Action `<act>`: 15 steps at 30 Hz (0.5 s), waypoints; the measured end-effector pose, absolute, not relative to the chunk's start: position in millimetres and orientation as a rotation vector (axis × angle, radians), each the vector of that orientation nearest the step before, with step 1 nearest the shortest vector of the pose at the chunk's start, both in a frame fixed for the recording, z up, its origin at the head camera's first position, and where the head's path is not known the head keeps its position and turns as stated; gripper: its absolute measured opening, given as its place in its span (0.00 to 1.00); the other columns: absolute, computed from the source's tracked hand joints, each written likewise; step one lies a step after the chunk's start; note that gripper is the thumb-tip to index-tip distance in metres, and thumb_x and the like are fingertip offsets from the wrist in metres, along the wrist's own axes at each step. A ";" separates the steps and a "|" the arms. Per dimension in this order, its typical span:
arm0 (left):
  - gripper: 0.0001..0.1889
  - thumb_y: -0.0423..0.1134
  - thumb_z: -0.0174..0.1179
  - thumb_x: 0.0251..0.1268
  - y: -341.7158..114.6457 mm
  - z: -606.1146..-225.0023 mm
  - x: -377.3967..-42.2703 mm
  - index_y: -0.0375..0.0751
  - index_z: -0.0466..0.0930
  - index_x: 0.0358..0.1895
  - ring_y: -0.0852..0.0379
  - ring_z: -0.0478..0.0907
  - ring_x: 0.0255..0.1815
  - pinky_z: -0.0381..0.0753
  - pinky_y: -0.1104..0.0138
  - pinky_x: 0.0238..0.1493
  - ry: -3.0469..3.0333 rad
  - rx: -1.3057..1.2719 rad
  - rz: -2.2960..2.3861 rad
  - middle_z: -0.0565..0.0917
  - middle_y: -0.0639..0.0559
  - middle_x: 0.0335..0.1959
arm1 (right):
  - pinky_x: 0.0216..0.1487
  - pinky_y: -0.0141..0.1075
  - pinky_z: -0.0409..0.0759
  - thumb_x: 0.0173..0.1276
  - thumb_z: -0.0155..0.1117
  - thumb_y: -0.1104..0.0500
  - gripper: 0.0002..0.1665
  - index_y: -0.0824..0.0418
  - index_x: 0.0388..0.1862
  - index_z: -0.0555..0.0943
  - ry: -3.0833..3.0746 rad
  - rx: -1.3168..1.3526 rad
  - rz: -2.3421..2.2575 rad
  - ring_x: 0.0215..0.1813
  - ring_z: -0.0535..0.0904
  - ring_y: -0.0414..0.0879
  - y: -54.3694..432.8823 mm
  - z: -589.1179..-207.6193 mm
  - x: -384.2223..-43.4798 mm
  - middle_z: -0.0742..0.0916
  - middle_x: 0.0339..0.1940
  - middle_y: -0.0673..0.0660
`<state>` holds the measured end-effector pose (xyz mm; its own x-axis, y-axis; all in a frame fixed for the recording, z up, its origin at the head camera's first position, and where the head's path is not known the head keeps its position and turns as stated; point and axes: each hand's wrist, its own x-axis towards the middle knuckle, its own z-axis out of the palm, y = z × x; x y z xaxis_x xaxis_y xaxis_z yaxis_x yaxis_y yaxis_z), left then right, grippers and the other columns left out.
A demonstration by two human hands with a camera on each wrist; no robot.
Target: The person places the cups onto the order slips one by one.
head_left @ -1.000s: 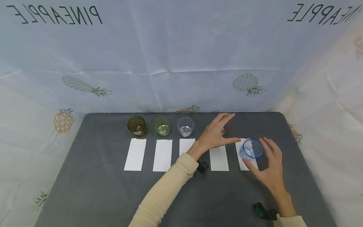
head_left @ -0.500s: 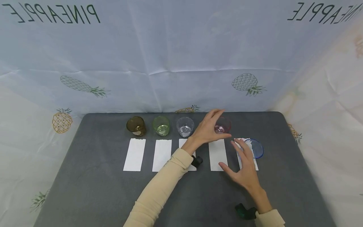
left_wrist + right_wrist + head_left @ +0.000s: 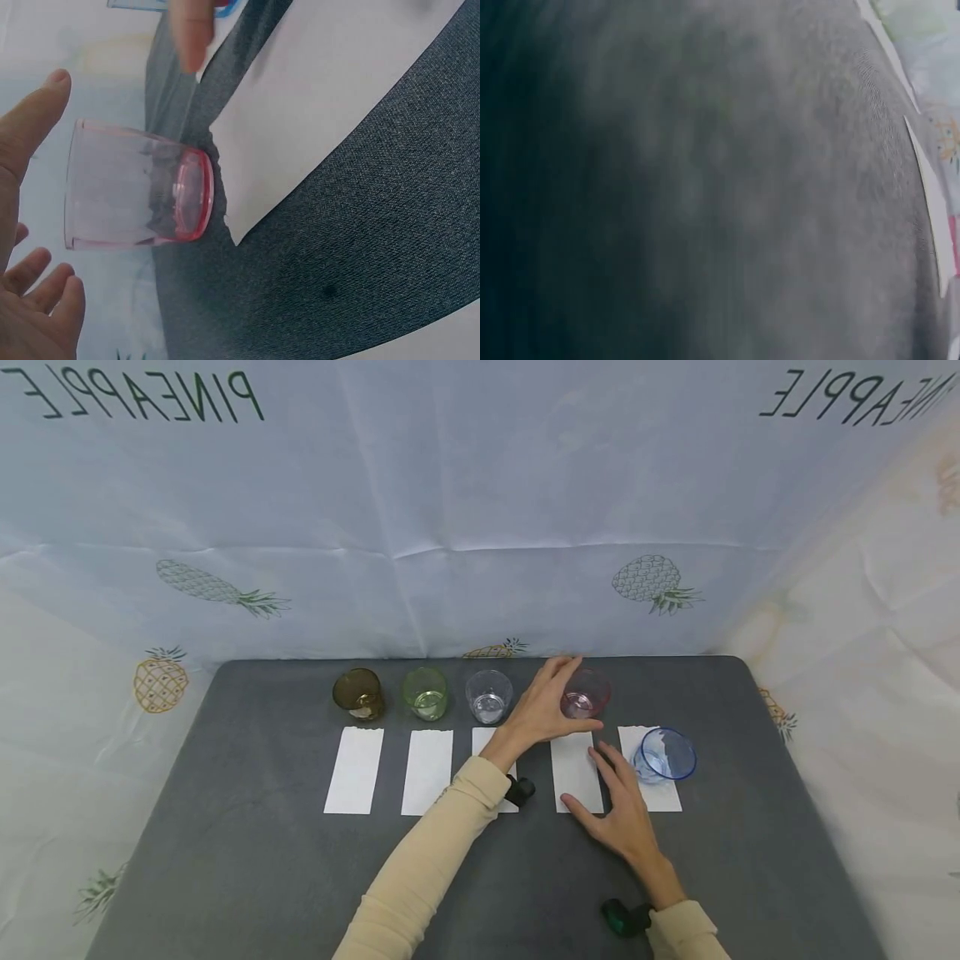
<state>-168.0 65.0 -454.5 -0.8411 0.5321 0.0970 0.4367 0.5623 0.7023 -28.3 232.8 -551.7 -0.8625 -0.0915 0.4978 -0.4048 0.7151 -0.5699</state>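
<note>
My left hand (image 3: pixel 542 708) reaches to the pink glass (image 3: pixel 588 695) at the back of the table, thumb and fingers spread on either side of it. In the left wrist view the pink glass (image 3: pixel 135 187) stands upright behind a paper strip, with a gap between its wall and the thumb. My right hand (image 3: pixel 619 806) hovers with thumb and fingers apart over the strip in front of the pink glass, holding nothing. To its right, a blue glass (image 3: pixel 664 755) stands on the rightmost paper strip (image 3: pixel 663 798). The right wrist view is mostly blurred table.
A brown glass (image 3: pixel 358 693), a green glass (image 3: pixel 426 693) and a colourless glass (image 3: pixel 490 697) stand in the back row. White paper strips (image 3: pixel 354 771) lie in front of the glasses on the grey table (image 3: pixel 247 827). A pineapple-print cloth (image 3: pixel 450 510) hangs behind.
My right hand has left the blue glass and moved left, towards the strip before the pink glass. The left hand has shifted a little left, uncovering the pink glass.
</note>
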 end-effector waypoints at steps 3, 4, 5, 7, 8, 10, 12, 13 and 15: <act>0.56 0.56 0.77 0.54 66.2 -456.2 -168.8 0.46 0.53 0.83 0.46 0.60 0.82 0.70 0.51 0.76 2.663 0.827 1.146 0.60 0.44 0.81 | 0.75 0.43 0.68 0.68 0.58 0.25 0.52 0.66 0.69 0.76 -2.510 0.362 0.900 0.69 0.73 0.68 234.4 -555.7 -28.7 0.78 0.69 0.71; 0.56 0.56 0.77 0.54 66.4 -456.8 -169.2 0.46 0.53 0.83 0.46 0.60 0.81 0.71 0.51 0.76 2.664 0.825 1.149 0.60 0.44 0.80 | 0.71 0.49 0.70 0.67 0.59 0.25 0.51 0.66 0.69 0.77 -2.523 0.355 0.872 0.68 0.74 0.67 234.7 -556.7 -29.1 0.78 0.69 0.70; 0.56 0.56 0.77 0.54 66.5 -457.4 -169.6 0.46 0.54 0.83 0.46 0.61 0.81 0.71 0.52 0.76 2.666 0.822 1.153 0.60 0.44 0.80 | 0.67 0.54 0.72 0.67 0.60 0.26 0.51 0.66 0.68 0.77 -2.533 0.350 0.845 0.68 0.74 0.66 234.8 -557.3 -29.6 0.79 0.68 0.70; 0.56 0.55 0.78 0.54 66.7 -458.8 -170.4 0.46 0.54 0.82 0.46 0.62 0.80 0.72 0.52 0.75 2.666 0.815 1.163 0.60 0.45 0.80 | 0.64 0.59 0.74 0.66 0.64 0.28 0.49 0.66 0.68 0.78 -2.554 0.339 0.816 0.67 0.75 0.66 234.7 -558.5 -30.8 0.79 0.68 0.69; 0.56 0.55 0.78 0.53 66.7 -459.4 -170.8 0.45 0.54 0.82 0.46 0.62 0.80 0.72 0.52 0.75 2.664 0.810 1.170 0.61 0.45 0.79 | 0.64 0.60 0.74 0.65 0.65 0.29 0.49 0.66 0.68 0.78 -2.570 0.330 0.805 0.68 0.75 0.65 234.4 -559.0 -31.1 0.79 0.68 0.69; 0.56 0.54 0.78 0.53 67.2 -460.5 -171.4 0.44 0.54 0.82 0.46 0.62 0.80 0.72 0.52 0.75 2.660 0.805 1.177 0.61 0.44 0.79 | 0.65 0.61 0.75 0.64 0.68 0.31 0.48 0.66 0.68 0.77 -2.595 0.314 0.788 0.68 0.75 0.66 233.7 -559.8 -31.4 0.79 0.68 0.69; 0.56 0.55 0.78 0.54 67.9 -461.6 -172.1 0.44 0.54 0.82 0.46 0.62 0.80 0.71 0.51 0.76 2.656 0.803 1.176 0.61 0.44 0.80 | 0.65 0.61 0.75 0.62 0.71 0.33 0.49 0.66 0.69 0.77 -2.615 0.295 0.780 0.68 0.75 0.66 233.1 -560.3 -31.4 0.79 0.69 0.68; 0.56 0.55 0.78 0.54 68.3 -462.1 -172.5 0.44 0.54 0.82 0.46 0.61 0.80 0.71 0.51 0.76 2.654 0.800 1.177 0.60 0.44 0.80 | 0.66 0.61 0.75 0.61 0.71 0.33 0.49 0.66 0.69 0.76 -2.624 0.285 0.774 0.68 0.75 0.65 232.7 -560.3 -31.3 0.78 0.69 0.68; 0.56 0.55 0.77 0.54 69.2 -462.9 -173.0 0.44 0.54 0.82 0.45 0.62 0.80 0.71 0.51 0.76 2.655 0.794 1.176 0.61 0.44 0.80 | 0.66 0.60 0.75 0.60 0.72 0.34 0.50 0.66 0.70 0.76 -2.633 0.273 0.759 0.68 0.75 0.65 232.2 -560.4 -31.7 0.78 0.69 0.68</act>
<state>-173.0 69.2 -462.9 -0.8531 0.5139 0.0900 0.4119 0.5576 0.7207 -31.7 232.2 -560.4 -0.9069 -0.0782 0.4140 -0.2866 0.8347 -0.4702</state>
